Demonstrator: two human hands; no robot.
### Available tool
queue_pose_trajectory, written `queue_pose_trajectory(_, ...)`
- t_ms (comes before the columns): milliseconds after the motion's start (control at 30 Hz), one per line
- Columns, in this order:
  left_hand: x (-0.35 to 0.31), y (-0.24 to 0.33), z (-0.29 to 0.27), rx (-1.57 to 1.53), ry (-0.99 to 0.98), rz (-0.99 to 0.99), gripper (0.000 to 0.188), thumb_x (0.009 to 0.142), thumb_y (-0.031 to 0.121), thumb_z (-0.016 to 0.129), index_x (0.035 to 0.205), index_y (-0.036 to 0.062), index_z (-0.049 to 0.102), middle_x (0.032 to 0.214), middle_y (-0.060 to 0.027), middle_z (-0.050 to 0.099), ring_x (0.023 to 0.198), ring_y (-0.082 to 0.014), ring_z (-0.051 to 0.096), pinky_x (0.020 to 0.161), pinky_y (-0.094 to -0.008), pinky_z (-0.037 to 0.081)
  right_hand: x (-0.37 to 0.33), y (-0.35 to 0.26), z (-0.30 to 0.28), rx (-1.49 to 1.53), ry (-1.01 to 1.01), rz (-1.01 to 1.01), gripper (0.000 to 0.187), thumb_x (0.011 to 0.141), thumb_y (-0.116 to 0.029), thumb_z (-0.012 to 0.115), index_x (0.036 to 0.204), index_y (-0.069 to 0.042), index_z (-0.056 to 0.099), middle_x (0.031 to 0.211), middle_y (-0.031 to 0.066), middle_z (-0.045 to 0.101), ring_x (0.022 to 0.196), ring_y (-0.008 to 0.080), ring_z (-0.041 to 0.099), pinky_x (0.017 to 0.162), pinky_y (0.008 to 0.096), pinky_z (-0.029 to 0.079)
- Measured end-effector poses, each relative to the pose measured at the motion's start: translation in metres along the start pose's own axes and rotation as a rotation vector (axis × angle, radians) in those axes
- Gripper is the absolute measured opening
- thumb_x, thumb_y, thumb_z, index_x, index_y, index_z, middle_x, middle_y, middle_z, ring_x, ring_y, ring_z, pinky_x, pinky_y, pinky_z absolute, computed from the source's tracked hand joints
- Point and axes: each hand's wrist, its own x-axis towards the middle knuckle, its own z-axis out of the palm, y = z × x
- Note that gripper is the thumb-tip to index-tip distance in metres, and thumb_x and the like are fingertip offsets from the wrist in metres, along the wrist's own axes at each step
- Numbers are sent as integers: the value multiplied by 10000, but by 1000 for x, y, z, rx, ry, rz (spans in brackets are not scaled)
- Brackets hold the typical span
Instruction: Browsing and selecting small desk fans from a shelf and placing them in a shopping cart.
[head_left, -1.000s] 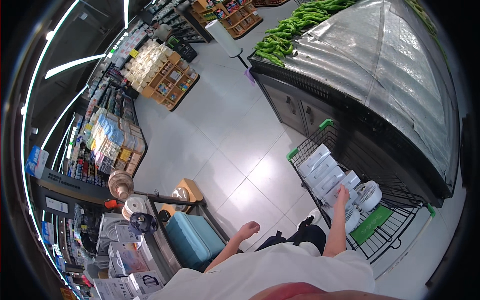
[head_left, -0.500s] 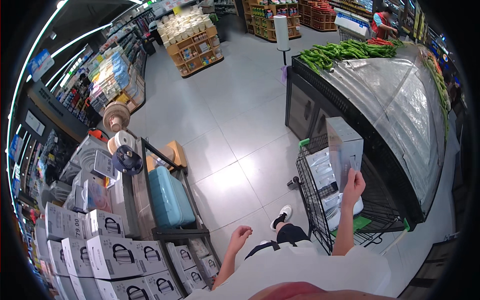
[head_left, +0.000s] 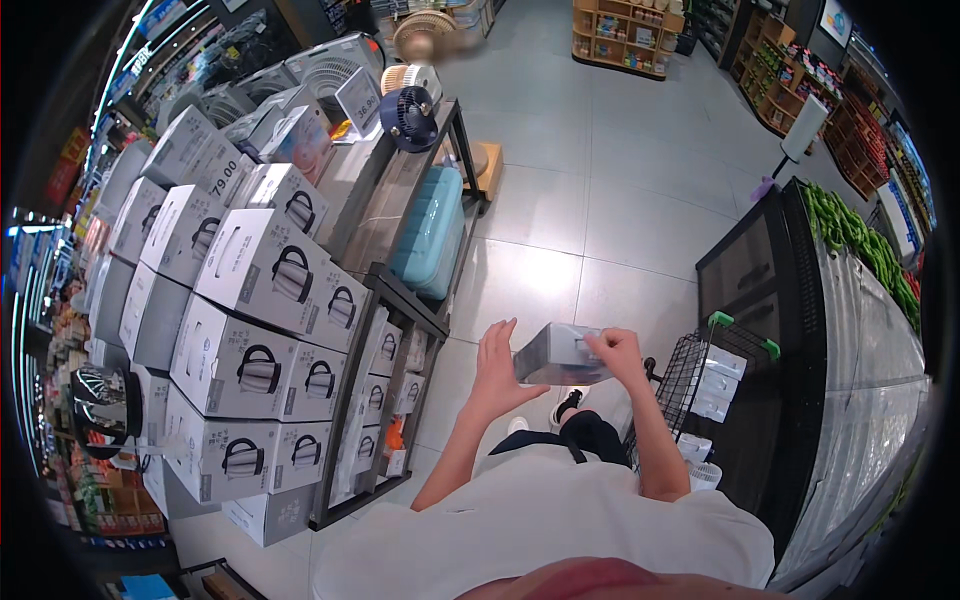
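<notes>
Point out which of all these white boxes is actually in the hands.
The grey-white box held up between both hands, clear of the shelf stacks and the cart's boxes.

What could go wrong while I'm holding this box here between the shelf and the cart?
The box sits between your left hand, flat against its end, and right hand on top; with no firm grip underneath, it might slip and land near your shoe. The stacked kettle boxes are close, so a wide swing could knock one.
</notes>
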Motion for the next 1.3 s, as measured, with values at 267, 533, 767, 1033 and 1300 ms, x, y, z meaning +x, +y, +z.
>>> queue_pose_trajectory(267, 28, -40, 24, 123, -326, -283, 816, 591, 244, 887, 1272, 53, 479, 1282, -158, 520, 1272, -370, 445, 1114, -500, 334, 34, 25, 46, -63, -346, -199, 362, 802, -263, 769, 575, -48, 587, 529, 55, 514, 516, 184, 462, 590, 346, 350)
queue_pose_trajectory(533, 115, -11, 91, 588, -313, -200, 716, 531, 251, 864, 1127, 45, 523, 1089, -180, 563, 1104, -382, 528, 1003, -513, 416, 109, 37, 20, -9, -153, -361, 341, 745, -243, 784, 557, -87, 546, 556, 25, 547, 573, 215, 493, 674, 372, 347)
queue_pose_trajectory(767, 160, -14, 76, 622, -213, -360, 732, 508, 256, 894, 1129, 74, 550, 1116, -130, 580, 1065, -350, 568, 874, -452, 508, 154, 14, 6, 183, -178, -165, 140, 795, -151, 740, 884, -46, 713, 864, 105, 697, 763, 238, 642, 770, 354, 481)
queue_pose_trajectory(1033, 150, -98, 0, 229, 279, -890, 843, 510, 326, 929, 1188, -9, 558, 1160, -188, 619, 1100, -356, 609, 942, -409, 498, 215, 3, 37, 329, -432, -2, 195, 882, -90, 677, 1073, -54, 687, 1033, 57, 713, 945, 175, 672, 827, 320, 534)
queue_pose_trajectory(1300, 188, -144, -96, -195, 871, -796, 741, 559, 173, 932, 1142, -10, 513, 1089, -128, 604, 992, -230, 598, 887, -357, 486, 317, -44, 132, 126, -725, 36, 401, 895, -160, 687, 1261, -38, 579, 1174, 124, 685, 1009, 220, 679, 863, 356, 546)
